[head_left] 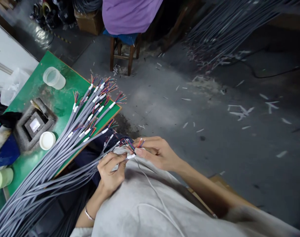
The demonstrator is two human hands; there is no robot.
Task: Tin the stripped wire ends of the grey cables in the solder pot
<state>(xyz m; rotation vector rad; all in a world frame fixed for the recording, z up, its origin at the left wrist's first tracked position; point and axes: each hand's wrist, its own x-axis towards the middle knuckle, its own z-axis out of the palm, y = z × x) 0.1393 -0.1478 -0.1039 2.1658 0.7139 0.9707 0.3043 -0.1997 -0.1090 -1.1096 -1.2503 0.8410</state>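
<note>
My left hand [111, 172] and my right hand [156, 153] meet in front of my chest, both pinched on one grey cable end [130, 156] with a white sleeve and stripped coloured wires [130, 144]. A thick bundle of grey cables [53, 154] runs from the lower left across the green table [63, 102] and over my lap. Their stripped ends [100, 93] fan out over the table's corner.
On the green table stand a clear plastic cup [53, 78], a white lid [47, 140], a grey metal fixture [33, 125] and a pale green roll [1, 178]. A person in purple sits on a wooden stool [124, 49]. More grey cables [229, 26] hang at the upper right. Wire scraps litter the floor.
</note>
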